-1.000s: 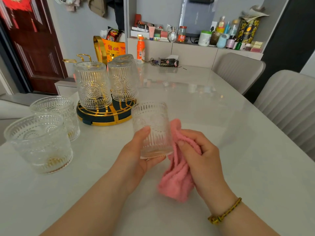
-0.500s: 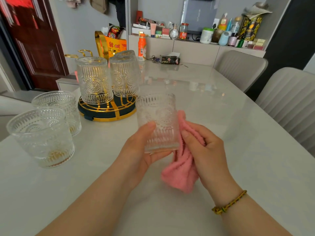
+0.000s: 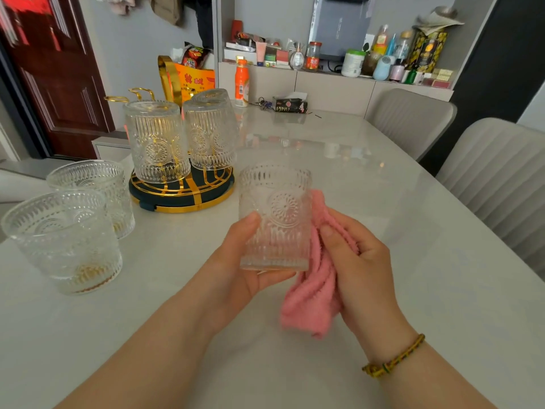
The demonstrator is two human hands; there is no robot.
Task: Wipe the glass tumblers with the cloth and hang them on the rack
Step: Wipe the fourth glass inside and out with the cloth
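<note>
My left hand [image 3: 236,267] grips an embossed glass tumbler [image 3: 275,208] upright above the table, thumb on its front and fingers under its base. My right hand [image 3: 356,261] presses a pink cloth [image 3: 312,308] against the tumbler's right side. The gold and dark rack [image 3: 182,193] stands at the back left with two tumblers upside down on it, one nearer [image 3: 156,143] and one behind to the right [image 3: 211,131]. Two more tumblers stand upright on the table at the left, one near [image 3: 65,240] and one farther [image 3: 94,187].
The pale marble table [image 3: 383,231] runs back to a shelf crowded with bottles and jars. An orange bottle [image 3: 241,84] and a black tissue pack [image 3: 290,105] sit at the far edge. Two grey chairs [image 3: 495,178] stand along the right side. A dark red door is at left.
Both hands have lifted the tumbler and cloth slightly higher and away from me. The cloth stays against the glass's right side.
</note>
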